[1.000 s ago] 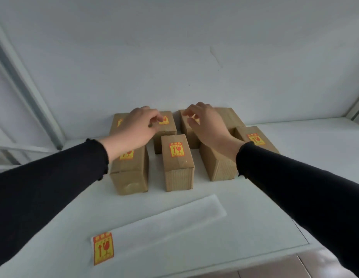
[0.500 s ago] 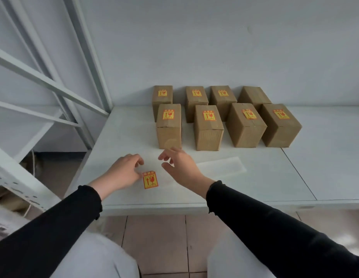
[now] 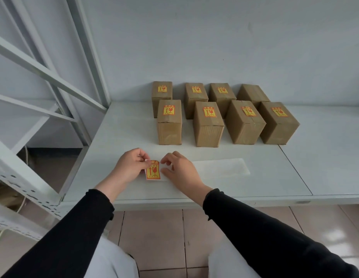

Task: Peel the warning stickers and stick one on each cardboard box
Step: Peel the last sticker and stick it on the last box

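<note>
Near the front edge of the white table (image 3: pixel 255 177), the left hand (image 3: pixel 128 169) had its fingertips pinched on the top left corner of the warning sticker (image 3: pixel 152 170), which sat on the white backing strip (image 3: pixel 220 167). Just right of it, the right hand (image 3: pixel 180 171) hovered with fingers loosely curled, gripping nothing I could see. Further back stood 8 cardboard boxes (image 3: pixel 208 125) in 2 rows, and only the far right rear box (image 3: pixel 252 94) was missing a label.

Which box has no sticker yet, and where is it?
The bare box stands at the right end of the back row against the wall, behind the two rightmost front boxes, beside a stickered box on its left.
</note>
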`<action>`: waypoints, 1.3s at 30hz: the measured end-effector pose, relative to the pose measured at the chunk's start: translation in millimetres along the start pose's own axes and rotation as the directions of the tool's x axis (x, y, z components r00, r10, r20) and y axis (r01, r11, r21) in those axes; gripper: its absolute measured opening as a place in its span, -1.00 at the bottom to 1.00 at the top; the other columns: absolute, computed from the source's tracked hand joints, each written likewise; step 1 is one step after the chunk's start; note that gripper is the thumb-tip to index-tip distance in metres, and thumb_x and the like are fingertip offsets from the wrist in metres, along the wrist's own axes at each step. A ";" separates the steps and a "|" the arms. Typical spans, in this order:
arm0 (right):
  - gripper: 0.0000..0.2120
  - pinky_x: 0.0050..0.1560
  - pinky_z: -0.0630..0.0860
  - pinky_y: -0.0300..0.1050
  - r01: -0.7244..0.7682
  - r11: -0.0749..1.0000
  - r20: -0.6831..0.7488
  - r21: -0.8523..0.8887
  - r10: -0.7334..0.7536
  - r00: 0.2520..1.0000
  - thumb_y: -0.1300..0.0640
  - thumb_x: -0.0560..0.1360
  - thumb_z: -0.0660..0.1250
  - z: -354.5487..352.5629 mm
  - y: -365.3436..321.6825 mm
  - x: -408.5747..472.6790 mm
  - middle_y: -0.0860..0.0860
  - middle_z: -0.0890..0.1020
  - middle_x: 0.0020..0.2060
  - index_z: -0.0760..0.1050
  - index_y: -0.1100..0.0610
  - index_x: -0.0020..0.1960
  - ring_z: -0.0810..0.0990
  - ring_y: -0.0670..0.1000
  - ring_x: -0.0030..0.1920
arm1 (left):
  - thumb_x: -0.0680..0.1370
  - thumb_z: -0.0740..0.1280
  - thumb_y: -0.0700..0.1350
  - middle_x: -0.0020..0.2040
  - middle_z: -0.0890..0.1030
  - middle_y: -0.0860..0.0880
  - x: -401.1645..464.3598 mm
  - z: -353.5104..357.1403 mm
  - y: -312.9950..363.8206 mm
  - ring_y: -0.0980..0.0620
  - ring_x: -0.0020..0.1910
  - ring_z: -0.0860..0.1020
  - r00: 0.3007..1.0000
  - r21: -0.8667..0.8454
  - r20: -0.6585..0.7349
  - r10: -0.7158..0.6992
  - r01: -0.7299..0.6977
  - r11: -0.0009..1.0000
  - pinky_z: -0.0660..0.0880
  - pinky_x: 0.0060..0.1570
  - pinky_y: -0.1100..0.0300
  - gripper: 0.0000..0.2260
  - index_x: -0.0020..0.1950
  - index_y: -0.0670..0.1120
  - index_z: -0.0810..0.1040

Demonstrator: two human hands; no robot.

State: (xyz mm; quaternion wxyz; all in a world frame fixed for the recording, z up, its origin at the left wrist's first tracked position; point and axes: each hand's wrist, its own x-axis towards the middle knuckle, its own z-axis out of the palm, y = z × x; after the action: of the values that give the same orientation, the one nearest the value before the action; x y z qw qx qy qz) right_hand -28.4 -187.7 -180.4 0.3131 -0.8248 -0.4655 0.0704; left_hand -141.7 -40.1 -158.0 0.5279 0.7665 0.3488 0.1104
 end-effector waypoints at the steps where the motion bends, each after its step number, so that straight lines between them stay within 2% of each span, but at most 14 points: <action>1: -0.81 -0.16 0.52 -0.06 -0.002 1.000 -0.021 0.013 0.003 1.000 0.09 0.52 0.37 -0.8 -0.9 -0.5 -0.04 0.54 -0.04 0.56 0.06 0.12 0.45 -0.08 -0.16 | 0.53 0.42 -0.28 -0.12 0.71 -0.26 -0.8 -1.0 1.7 -0.10 -0.17 0.62 1.000 -0.081 0.006 -0.016 0.016 0.997 0.47 -0.07 0.06 -0.92 -0.08 -0.16 0.54; 4: -0.84 -0.22 0.48 -0.15 -0.016 0.999 -0.073 0.033 0.018 0.997 0.04 0.53 0.36 -1.5 -4.0 -1.1 -0.09 0.54 -0.06 0.58 0.01 0.10 0.45 -0.13 -0.17 | 0.54 0.42 -0.29 -0.09 0.71 -0.25 -4.1 -0.9 6.1 -0.11 -0.14 0.67 0.998 -0.245 0.025 -0.061 0.065 0.967 0.59 -0.04 0.06 -0.89 0.03 -0.19 0.54; 8: -0.88 -0.28 0.42 -0.24 -0.043 0.995 -0.121 0.092 0.054 0.991 -0.02 0.54 0.35 -1.3 -7.7 -0.6 -0.14 0.53 -0.11 0.60 -0.03 0.03 0.48 -0.16 -0.20 | 0.55 0.43 -0.28 -0.09 0.72 -0.21 -8.1 1.2 11.0 -0.06 -0.16 0.70 0.997 -0.312 0.026 -0.076 0.081 0.947 0.64 -0.15 0.17 -0.84 0.09 -0.20 0.54; 13: -0.93 -0.25 0.52 -0.10 -0.076 0.989 -0.157 0.127 0.096 0.983 0.02 0.52 0.38 -3.1 -12.2 -0.4 -0.13 0.56 -0.19 0.56 -0.03 -0.14 0.53 -0.11 -0.23 | 0.54 0.43 -0.26 -0.11 0.74 -0.19 -10.9 1.9 12.4 -0.02 -0.20 0.72 0.995 -0.367 0.052 -0.087 0.100 0.925 0.64 -0.25 0.24 -0.89 0.04 -0.18 0.56; 16: -0.91 -0.23 0.53 -0.06 -0.084 0.985 -0.157 0.148 0.108 0.982 0.03 0.52 0.37 -3.3 -12.1 -1.1 -0.13 0.59 -0.20 0.53 -0.04 -0.16 0.54 -0.10 -0.22 | 0.57 0.39 -0.25 -0.16 0.73 -0.15 -11.4 0.7 11.3 0.01 -0.25 0.71 0.991 -0.419 0.075 -0.108 0.130 0.899 0.64 -0.26 0.23 -0.98 -0.04 -0.17 0.58; 21: -0.89 -0.16 0.54 -0.02 -0.146 0.959 -0.127 0.243 0.180 0.975 0.03 0.54 0.33 -3.7 -11.8 -2.4 -0.14 0.63 -0.24 0.52 -0.02 -0.17 0.56 -0.11 -0.22 | 0.57 0.40 -0.28 -0.08 0.73 -0.20 -7.7 -1.1 5.4 -0.07 -0.13 0.71 0.982 -0.434 0.120 -0.146 0.184 0.882 0.68 -0.15 0.17 -0.97 -0.07 -0.20 0.59; 24: -0.88 -0.12 0.58 0.07 -0.225 0.912 -0.100 0.344 0.274 0.957 0.02 0.53 0.32 -4.8 -9.1 0.5 -0.13 0.63 -0.28 0.52 -0.03 -0.18 0.61 -0.03 -0.23 | 0.55 0.41 -0.30 -0.09 0.71 -0.19 -2.2 -3.2 -0.1 -0.07 -0.16 0.69 0.981 -0.443 0.091 -0.170 0.193 0.875 0.68 -0.15 0.17 -0.96 -0.09 -0.21 0.59; 29: -0.83 -0.07 0.59 0.12 -0.248 0.828 -0.113 0.503 0.347 0.931 0.05 0.56 0.33 -15.1 -6.4 3.4 -0.06 0.67 -0.21 0.53 -0.04 -0.22 0.64 0.08 -0.17 | 0.51 0.44 -0.33 -0.26 0.71 -0.04 2.3 -2.2 -6.8 -0.07 -0.16 0.65 0.990 -0.370 0.009 -0.140 0.134 0.919 0.62 -0.28 0.28 -0.94 -0.14 -0.20 0.63; 30: -0.83 -0.11 0.59 0.07 -0.226 0.836 -0.134 0.501 0.332 0.934 0.05 0.57 0.33 -18.7 -5.9 3.4 -0.06 0.67 -0.22 0.53 -0.03 -0.21 0.63 0.06 -0.18 | 0.50 0.46 -0.31 -0.21 0.70 -0.03 3.1 -1.2 -7.6 -0.06 -0.14 0.64 0.994 -0.301 -0.026 -0.108 0.095 0.949 0.59 -0.27 0.28 -0.94 -0.11 -0.17 0.65; 32: -0.84 -0.19 0.55 -0.06 -0.158 0.875 -0.199 0.457 0.274 0.941 0.04 0.58 0.33 -27.7 -4.1 4.0 -0.08 0.64 -0.23 0.54 0.03 -0.17 0.58 -0.03 -0.20 | 0.48 0.51 -0.19 -0.04 0.62 0.00 5.0 1.7 -7.0 -0.02 -0.10 0.61 0.993 -0.001 -0.116 0.009 -0.009 1.000 0.50 -0.20 0.23 -0.84 0.04 -0.07 0.65; 34: -0.84 -0.19 0.55 -0.09 -0.099 0.910 -0.278 0.402 0.224 0.934 0.02 0.58 0.33 -39.4 -1.1 6.0 -0.10 0.63 -0.24 0.54 0.04 -0.15 0.57 -0.07 -0.19 | 0.47 0.51 -0.08 0.05 0.53 0.02 4.4 5.1 0.0 0.04 -0.08 0.57 0.973 0.234 -0.180 0.146 -0.101 0.967 0.44 -0.18 0.21 -0.70 0.17 0.04 0.58; 36: -0.86 -0.19 0.57 -0.09 -0.041 0.938 -0.345 0.344 0.167 0.924 0.02 0.58 0.32 -54.7 1.6 8.2 -0.12 0.63 -0.23 0.54 0.01 -0.14 0.58 -0.08 -0.17 | 0.48 0.49 -0.06 0.07 0.51 0.02 1.3 10.5 14.2 0.07 -0.09 0.55 0.939 0.264 -0.224 0.261 -0.199 0.944 0.42 -0.16 0.23 -0.69 0.20 0.04 0.57; 39: -0.88 -0.23 0.55 -0.18 0.022 0.963 -0.396 0.270 0.090 0.914 0.04 0.59 0.32 -82.0 5.0 10.5 -0.15 0.63 -0.22 0.56 -0.01 -0.12 0.58 -0.12 -0.16 | 0.52 0.45 -0.10 0.02 0.58 0.05 -3.4 19.4 44.7 0.09 -0.11 0.55 0.903 0.143 -0.265 0.337 -0.308 0.940 0.42 -0.17 0.26 -0.79 0.14 0.00 0.59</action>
State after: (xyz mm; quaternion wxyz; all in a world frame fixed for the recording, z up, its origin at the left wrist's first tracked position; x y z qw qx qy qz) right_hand 14.5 -218.0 -116.4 0.5102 -0.7793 -0.3623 -0.0339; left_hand -115.2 -65.4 -125.8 0.4081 0.8145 0.2946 0.2886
